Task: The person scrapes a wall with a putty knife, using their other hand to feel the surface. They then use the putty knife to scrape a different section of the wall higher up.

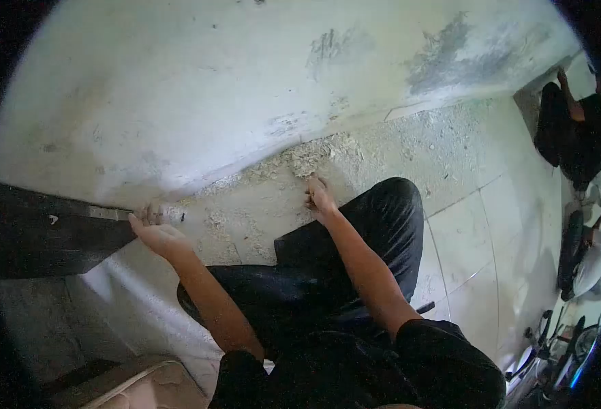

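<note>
My left hand [161, 235] reaches to the foot of the wall beside the end of a dark wooden furniture piece [55, 235]. Its fingers are apart, and I make out nothing in them. My right hand [321, 199] is low over the floor, fingers curled, at the near edge of a heap of pale plaster flakes [307, 160]. Whatever those fingers may hold is too small or hidden to name. More crumbs [222, 221] lie scattered between the two hands. A small dark bit [182, 218] is just right of my left hand.
The stained, peeling wall [198, 88] runs along the far side. Flakes also cover the tiled floor [464, 252] toward the right corner. A person in dark clothes [583, 129] crouches there, with another person [587, 266] nearer. A bicycle [559, 351] and a mattress [157, 388] are nearby.
</note>
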The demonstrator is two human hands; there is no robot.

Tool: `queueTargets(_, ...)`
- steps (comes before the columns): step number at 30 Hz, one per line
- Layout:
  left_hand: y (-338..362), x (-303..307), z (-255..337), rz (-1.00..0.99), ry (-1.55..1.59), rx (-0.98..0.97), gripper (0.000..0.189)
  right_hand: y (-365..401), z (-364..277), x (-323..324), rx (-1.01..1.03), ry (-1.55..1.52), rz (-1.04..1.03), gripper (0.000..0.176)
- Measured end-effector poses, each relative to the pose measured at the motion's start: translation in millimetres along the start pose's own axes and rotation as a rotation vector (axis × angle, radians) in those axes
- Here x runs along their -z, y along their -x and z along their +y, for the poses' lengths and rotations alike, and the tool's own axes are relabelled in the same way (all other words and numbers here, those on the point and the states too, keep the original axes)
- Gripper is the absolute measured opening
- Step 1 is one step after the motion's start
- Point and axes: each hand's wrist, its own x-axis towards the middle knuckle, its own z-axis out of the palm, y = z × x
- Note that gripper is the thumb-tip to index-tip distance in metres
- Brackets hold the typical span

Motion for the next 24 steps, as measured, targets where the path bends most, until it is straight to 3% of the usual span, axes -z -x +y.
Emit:
queueTargets(2, 2, 5, 11, 0.06, -0.104, -0.01, 0.039, 9, 10, -16, 0.028, 0.293, 0.407, 0.061)
queueTargets(3, 32, 7, -26, 0.077, -0.057, 0.048, 0.039, 4, -20, 23, 0.077, 0.342, 0.439, 0.061)
queueTargets(5, 31, 29, -41, -0.041, -0.12, 0.078, 0.037, -2, -14, 26, -0.101, 0.379, 0.3, 0.042)
queueTargets(9, 46, 12, -41, -0.132, -0.107, 0.14, 0.036, -7, -22, 9, 0.08, 0.51, 0.38, 0.038)
queueTargets(11, 38, -1, -33, -0.268, -0.148, 0.013, 0.037, -1, -18, 10, 0.121, 0.476, 0.345, 0.039)
queueTargets(14, 15, -22, -3, -0.222, -0.108, -0.099, 0.034, -6, -29, 10, 0.184, 0.531, 0.401, 0.04)
queueTargets(18, -12, -29, -12, -0.306, -0.127, -0.363, 0.031, 38, -69, 5, 0.291, 0.443, 0.191, 0.038)
queueTargets(21, 4, -40, -2, -0.302, -0.075, -0.199, 0.03, 80, -116, 1, 0.317, 0.553, 0.109, 0.037)
queueTargets(24, 14, -27, -12, -0.328, -0.122, -0.175, 0.029, 121, -159, -5, 0.295, 0.621, 0.086, 0.033)
